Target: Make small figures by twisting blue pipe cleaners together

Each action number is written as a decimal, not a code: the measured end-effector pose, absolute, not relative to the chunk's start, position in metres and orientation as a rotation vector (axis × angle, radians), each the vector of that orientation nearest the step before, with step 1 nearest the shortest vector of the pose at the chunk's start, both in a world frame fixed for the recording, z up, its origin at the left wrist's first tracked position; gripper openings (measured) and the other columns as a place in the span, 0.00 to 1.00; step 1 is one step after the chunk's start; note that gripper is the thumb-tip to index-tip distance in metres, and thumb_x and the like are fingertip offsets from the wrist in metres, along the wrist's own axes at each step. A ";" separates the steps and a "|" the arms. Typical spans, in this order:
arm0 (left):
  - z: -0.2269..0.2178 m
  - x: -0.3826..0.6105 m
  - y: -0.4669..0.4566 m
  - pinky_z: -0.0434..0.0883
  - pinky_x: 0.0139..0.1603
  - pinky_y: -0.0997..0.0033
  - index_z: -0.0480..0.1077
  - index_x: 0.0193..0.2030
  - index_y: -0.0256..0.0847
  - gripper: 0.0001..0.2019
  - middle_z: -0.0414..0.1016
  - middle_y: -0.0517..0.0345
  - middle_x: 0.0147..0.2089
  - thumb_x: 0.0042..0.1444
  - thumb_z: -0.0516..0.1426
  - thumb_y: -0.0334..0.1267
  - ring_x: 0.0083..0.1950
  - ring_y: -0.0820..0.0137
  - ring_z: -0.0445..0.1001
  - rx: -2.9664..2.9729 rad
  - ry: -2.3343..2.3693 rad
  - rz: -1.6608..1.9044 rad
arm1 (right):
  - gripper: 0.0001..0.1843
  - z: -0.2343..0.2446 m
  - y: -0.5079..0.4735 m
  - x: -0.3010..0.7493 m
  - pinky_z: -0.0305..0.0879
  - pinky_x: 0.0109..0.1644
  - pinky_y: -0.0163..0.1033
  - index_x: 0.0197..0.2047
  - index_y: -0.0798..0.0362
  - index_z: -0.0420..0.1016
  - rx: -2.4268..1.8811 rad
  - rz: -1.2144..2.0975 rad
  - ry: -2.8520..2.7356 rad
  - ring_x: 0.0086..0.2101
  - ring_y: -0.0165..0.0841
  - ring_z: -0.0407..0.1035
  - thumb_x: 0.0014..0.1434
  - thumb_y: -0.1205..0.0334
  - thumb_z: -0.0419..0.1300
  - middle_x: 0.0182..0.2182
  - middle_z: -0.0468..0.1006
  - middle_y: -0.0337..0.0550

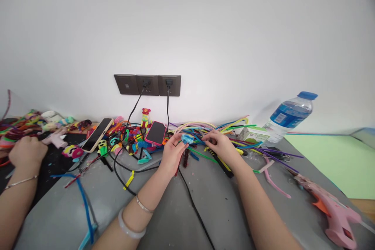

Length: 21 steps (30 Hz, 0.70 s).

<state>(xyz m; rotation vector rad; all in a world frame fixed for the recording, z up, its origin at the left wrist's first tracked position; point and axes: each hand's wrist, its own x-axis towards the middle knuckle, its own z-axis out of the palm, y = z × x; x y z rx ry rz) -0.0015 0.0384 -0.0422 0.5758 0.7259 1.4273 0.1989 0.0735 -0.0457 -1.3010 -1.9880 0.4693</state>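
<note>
My left hand (pixel 171 154) and my right hand (pixel 221 144) meet over a heap of coloured pipe cleaners (pixel 222 129) at the back of the grey table (pixel 181 211). Both pinch a small blue fuzzy piece (pixel 187 138) between their fingertips, the left from the left side, the right from the right. My left wrist wears a pale bangle and a thin bracelet. A black-and-yellow tool (pixel 219 162) lies under my right wrist.
Another person's hand (pixel 27 152) rests at the far left among fuzzy craft figures. Two phones (pixel 97 133) (pixel 156 133) lie plugged into wall sockets (pixel 148 84) by black cables. A water bottle (pixel 288 115) stands at the right. A pink glue gun (pixel 334 211) lies near the right edge.
</note>
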 end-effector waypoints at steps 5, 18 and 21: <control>-0.043 -0.001 0.037 0.73 0.47 0.69 0.77 0.37 0.38 0.18 0.80 0.57 0.37 0.37 0.72 0.36 0.40 0.71 0.77 0.545 0.736 1.422 | 0.10 -0.056 0.074 0.192 0.64 0.37 0.40 0.35 0.51 0.80 -1.390 0.373 -2.071 0.31 0.34 0.69 0.52 0.71 0.60 0.31 0.73 0.41; -0.039 -0.001 0.035 0.75 0.42 0.71 0.75 0.37 0.37 0.24 0.80 0.57 0.35 0.32 0.74 0.39 0.36 0.71 0.79 0.528 0.775 1.389 | 0.10 -0.045 0.063 0.172 0.54 0.41 0.39 0.37 0.52 0.77 -1.759 0.161 -2.148 0.37 0.37 0.70 0.53 0.73 0.58 0.35 0.76 0.44; -0.040 -0.001 0.034 0.75 0.42 0.71 0.75 0.37 0.37 0.23 0.80 0.56 0.36 0.33 0.74 0.39 0.36 0.70 0.79 0.534 0.770 1.379 | 0.06 -0.047 0.062 0.167 0.54 0.42 0.39 0.33 0.53 0.75 -1.767 0.148 -2.140 0.37 0.37 0.71 0.54 0.71 0.58 0.36 0.76 0.45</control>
